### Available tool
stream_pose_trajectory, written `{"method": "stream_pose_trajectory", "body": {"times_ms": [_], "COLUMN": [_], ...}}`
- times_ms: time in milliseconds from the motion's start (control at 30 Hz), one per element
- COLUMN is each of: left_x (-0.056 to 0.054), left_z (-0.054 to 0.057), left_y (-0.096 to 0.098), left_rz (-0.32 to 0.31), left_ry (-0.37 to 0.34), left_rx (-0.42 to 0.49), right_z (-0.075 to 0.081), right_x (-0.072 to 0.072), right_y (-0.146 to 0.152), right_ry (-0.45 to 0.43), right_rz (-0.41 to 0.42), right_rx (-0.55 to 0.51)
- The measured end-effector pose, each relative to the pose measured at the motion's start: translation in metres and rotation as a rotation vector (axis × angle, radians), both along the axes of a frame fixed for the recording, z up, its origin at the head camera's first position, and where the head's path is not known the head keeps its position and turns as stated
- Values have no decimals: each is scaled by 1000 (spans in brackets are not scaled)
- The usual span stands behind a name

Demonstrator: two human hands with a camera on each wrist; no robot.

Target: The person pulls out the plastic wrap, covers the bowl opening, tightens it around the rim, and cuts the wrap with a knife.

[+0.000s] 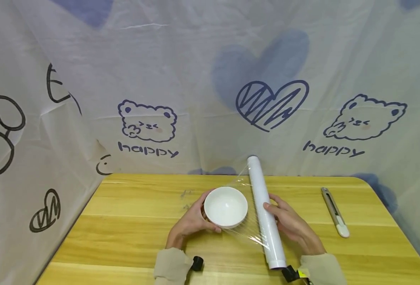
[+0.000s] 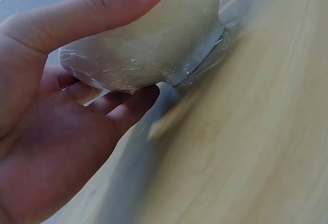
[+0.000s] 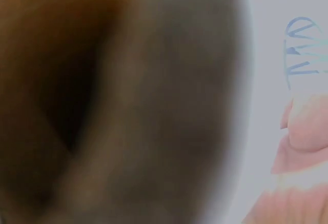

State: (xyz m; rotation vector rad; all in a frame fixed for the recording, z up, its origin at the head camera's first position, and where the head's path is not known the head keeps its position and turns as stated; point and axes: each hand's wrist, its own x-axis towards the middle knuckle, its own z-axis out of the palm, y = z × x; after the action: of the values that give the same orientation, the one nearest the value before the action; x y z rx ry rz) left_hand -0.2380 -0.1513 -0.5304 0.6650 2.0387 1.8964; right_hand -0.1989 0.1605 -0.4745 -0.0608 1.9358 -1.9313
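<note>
A white bowl [image 1: 226,207] stands mouth up on or just over the wooden table. My left hand [image 1: 195,218] grips it from the left, its thumb at the near side and fingers curled beneath in the left wrist view. Clear wrinkled film clings round the outside of the bowl [image 2: 148,39]. From there the plastic film [image 1: 251,229] stretches rightward to a long roll of cling film [image 1: 265,209]. My right hand [image 1: 291,219] holds that roll at its middle, thumb on top. In the right wrist view a blurred roll end [image 3: 189,101] hides most of the hand.
A grey utility knife [image 1: 335,211] lies on the table [image 1: 124,221] to the right of the right hand. Behind the table hangs a printed cloth [image 1: 203,130] with hearts and bears; the roll's far end comes near it.
</note>
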Motion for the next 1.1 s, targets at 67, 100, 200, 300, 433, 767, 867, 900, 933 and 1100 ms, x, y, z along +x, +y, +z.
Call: {"method": "stream_pose_trajectory", "body": {"times_ms": [67, 100, 200, 300, 433, 767, 867, 900, 933, 1100], "left_x": [0, 0, 2, 2, 0, -5, -5, -5, -4, -2], "left_z": [0, 0, -4, -5, -4, -1, -1, -1, -2, -3], "left_y": [0, 0, 3, 5, 4, 0, 1, 1, 1, 2], "left_rz": [7, 10, 8, -2, -2, 12, 5, 3, 1, -8], "left_ry": [-9, -12, -34, -34, -17, -23, -21, -21, -23, -33], "left_rx": [-2, -2, 6, 13, 25, 30, 42, 46, 50, 55], "right_z": [-1, -1, -6, -10, -13, -19, -19, -19, -19, -19], "right_x": [0, 0, 4, 5, 0, -11, -11, -11, -10, -8], "right_y": [1, 1, 5, 9, 10, 8, 8, 8, 8, 7], "right_ry": [2, 4, -3, -5, -10, -80, -77, -75, -73, -46], "right_rz": [-9, -14, -35, -42, -30, -23, -28, -34, -41, -110], "right_rx": [7, 13, 27, 49, 61, 32, 47, 58, 71, 182]}}
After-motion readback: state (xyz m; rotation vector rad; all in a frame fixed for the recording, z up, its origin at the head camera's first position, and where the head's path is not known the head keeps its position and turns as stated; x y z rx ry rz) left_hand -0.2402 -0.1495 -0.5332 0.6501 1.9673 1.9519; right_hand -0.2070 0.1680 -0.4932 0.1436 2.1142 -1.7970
